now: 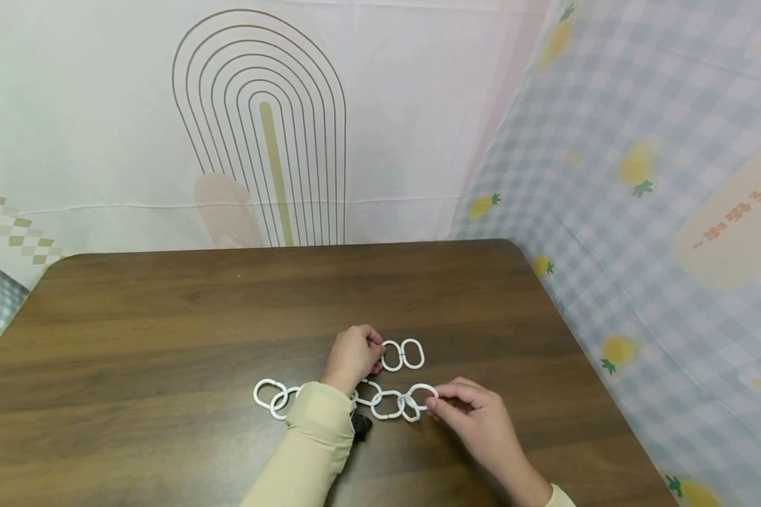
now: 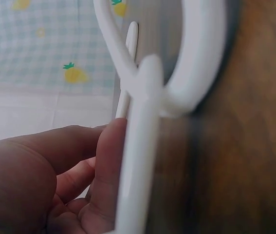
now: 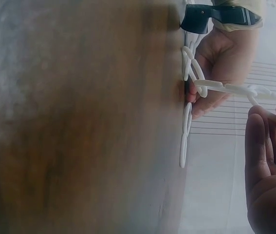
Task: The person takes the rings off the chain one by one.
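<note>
In the head view, my right hand [image 1: 482, 419] pinches the end ring [image 1: 423, 385] of a chain of white plastic links between thumb and fingers. That end of the chain is raised off the tabletop in the right wrist view, with a link [image 3: 232, 89] stretching across to the other hand's side. My left hand [image 1: 353, 355] reaches over the chain and has its thumb and fingertips at the left edge of a separate white link [image 1: 392, 368], pinching it. A second loose link [image 1: 421, 354] lies right beside that one. The left forearm covers the chain's middle.
The chain's left end [image 1: 256, 401] lies on the brown wooden table [image 1: 165, 317] beyond the left sleeve [image 1: 313, 436]. A black wrist device [image 1: 361, 426] sits at the left cuff, close over the chain. Patterned cloth [image 1: 406, 141] hangs behind the table and along its right side.
</note>
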Available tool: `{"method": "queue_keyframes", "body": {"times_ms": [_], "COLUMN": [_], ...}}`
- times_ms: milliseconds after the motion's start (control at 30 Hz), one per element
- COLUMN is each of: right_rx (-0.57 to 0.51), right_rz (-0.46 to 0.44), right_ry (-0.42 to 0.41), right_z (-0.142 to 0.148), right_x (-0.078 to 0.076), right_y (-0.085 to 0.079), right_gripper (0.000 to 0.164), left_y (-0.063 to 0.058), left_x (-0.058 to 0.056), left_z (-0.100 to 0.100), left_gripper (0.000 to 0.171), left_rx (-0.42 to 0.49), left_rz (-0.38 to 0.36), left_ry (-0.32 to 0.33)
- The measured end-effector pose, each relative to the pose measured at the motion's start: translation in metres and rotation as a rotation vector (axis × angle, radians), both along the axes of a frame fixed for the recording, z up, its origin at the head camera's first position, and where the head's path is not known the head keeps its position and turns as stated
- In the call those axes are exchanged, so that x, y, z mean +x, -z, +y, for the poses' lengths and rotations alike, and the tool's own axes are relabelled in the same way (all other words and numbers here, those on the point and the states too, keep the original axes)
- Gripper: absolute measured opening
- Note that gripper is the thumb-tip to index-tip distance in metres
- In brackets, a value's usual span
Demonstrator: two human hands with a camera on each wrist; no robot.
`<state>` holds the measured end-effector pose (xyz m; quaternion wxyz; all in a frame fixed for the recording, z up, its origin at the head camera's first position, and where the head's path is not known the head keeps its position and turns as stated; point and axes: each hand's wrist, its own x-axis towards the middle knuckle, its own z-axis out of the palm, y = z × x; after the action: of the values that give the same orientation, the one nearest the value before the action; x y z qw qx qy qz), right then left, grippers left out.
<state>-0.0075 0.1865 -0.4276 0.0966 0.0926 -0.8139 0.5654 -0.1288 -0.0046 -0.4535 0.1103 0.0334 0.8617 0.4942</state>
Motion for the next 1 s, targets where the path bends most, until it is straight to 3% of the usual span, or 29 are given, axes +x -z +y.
{"method": "queue_keyframes", "body": {"times_ms": [400, 767, 1000], "right_rx": [-0.007, -0.013, -0.002], "right_rz": [-0.007, -0.001, 0.018], "right_ry": [-0.005, -0.008, -0.002], "right_z": [0.0, 0.0, 0.0], "right_x": [0.002, 0.002, 0.002], "right_y": [0.0, -0.003, -0.004], "right_gripper": [0.007, 0.007, 0.007], "left_y": [-0.001, 0.003, -0.003], "left_x": [0.002, 0.007, 0.013], "left_z": [-0.002, -0.006, -0.012], "left_gripper": [0.004, 0.005, 0.007], "left_rx": [-0.008, 0.096, 0.144], "left_rz": [0.014, -0.015, 0.036], "left_ry": [-0.009, -0.049, -0.008]}}
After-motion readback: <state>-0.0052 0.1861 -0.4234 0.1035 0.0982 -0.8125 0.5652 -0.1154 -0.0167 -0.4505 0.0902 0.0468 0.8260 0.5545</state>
